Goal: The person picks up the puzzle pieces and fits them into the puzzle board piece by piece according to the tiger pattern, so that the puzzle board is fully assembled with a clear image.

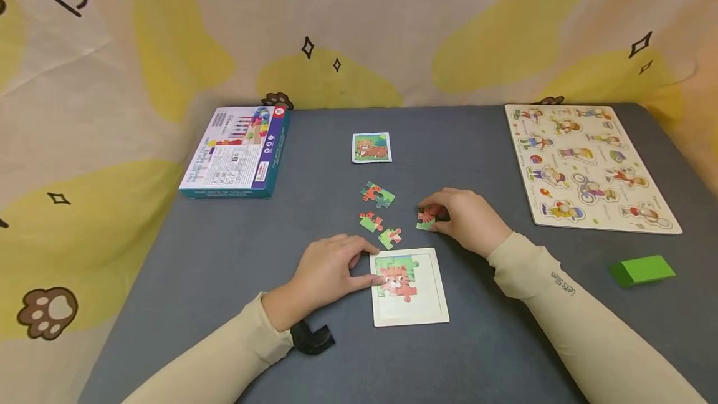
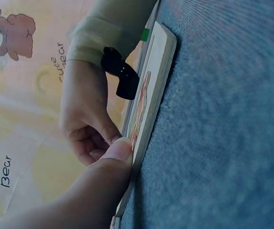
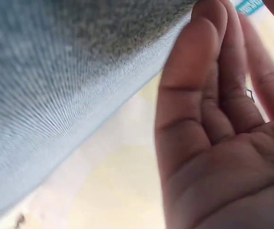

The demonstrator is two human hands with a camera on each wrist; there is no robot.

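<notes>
A square white puzzle board (image 1: 429,292) lies on the table with a partly assembled picture of a reddish animal on green (image 1: 397,280). Along its left side rests my left hand (image 1: 325,270), thumb (image 2: 120,149) pressing the picture's left edge and index finger at the top left corner. Up and to the right, my right hand (image 1: 468,220) pinches a red and green puzzle piece (image 1: 424,219) between thumb and fingers. In the right wrist view, the right hand's fingers (image 3: 187,71) hide that piece. Several loose puzzle pieces (image 1: 378,194) lie just above the board.
Beyond the loose pieces lies a small picture card (image 1: 371,148). A flat box (image 1: 232,161) sits back left, a wooden peg board with figures (image 1: 589,167) back right. Near the right edge is a green block (image 1: 642,270). A patterned cloth (image 1: 359,30) hangs behind the table.
</notes>
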